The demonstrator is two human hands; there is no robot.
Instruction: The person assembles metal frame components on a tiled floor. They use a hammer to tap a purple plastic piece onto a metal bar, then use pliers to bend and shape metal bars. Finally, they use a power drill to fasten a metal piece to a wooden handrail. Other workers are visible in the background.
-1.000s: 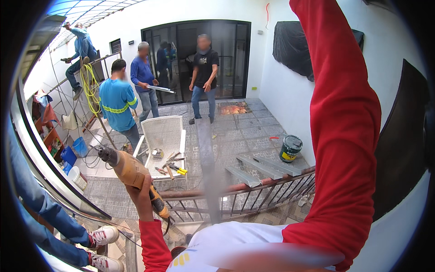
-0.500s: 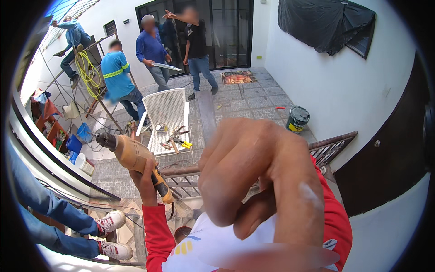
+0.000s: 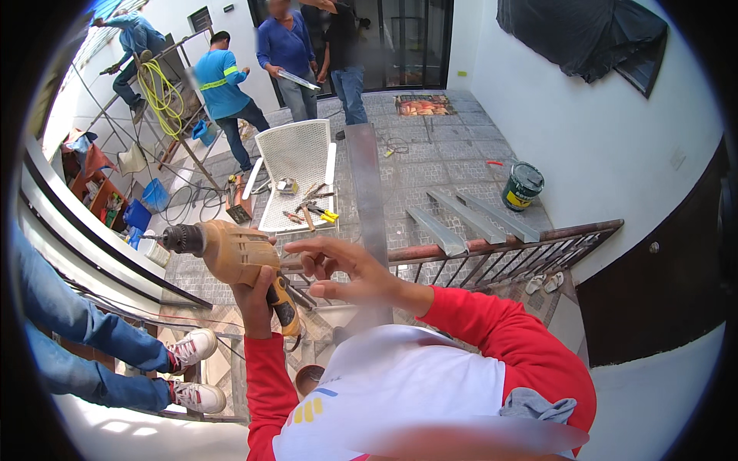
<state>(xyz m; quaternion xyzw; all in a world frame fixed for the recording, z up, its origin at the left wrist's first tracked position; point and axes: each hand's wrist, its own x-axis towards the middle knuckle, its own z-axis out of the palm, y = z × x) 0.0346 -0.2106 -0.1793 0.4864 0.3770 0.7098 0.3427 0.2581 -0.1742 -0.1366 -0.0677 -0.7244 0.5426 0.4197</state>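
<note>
Raised in front of me is a corded drill (image 3: 231, 250) with a yellow-orange body, a black chuck and a thin bit pointing left. My left hand (image 3: 257, 301) is closed around its handle. My right hand (image 3: 346, 270) hangs just right of the drill's rear end, with loosely bent fingers and the thumb apart. Nothing shows in it, and a small gap appears to separate it from the drill. Beyond the drill stands a white mesh chair (image 3: 296, 157). Pliers (image 3: 327, 216), a hammer (image 3: 309, 217) and other hand tools lie on its seat.
A reddish metal railing (image 3: 538, 237) runs below, with metal channels (image 3: 469, 217) leaning on it. Another person's legs and sneakers (image 3: 194, 349) are close at left. Several people stand or climb at the back, near scaffolding (image 3: 181, 146). A dark bucket (image 3: 523, 184) sits at right.
My right hand has come down from close before the camera to beside the drill, its fingers loosening. The drill stays in my left hand. The view has shifted slightly downward.
</note>
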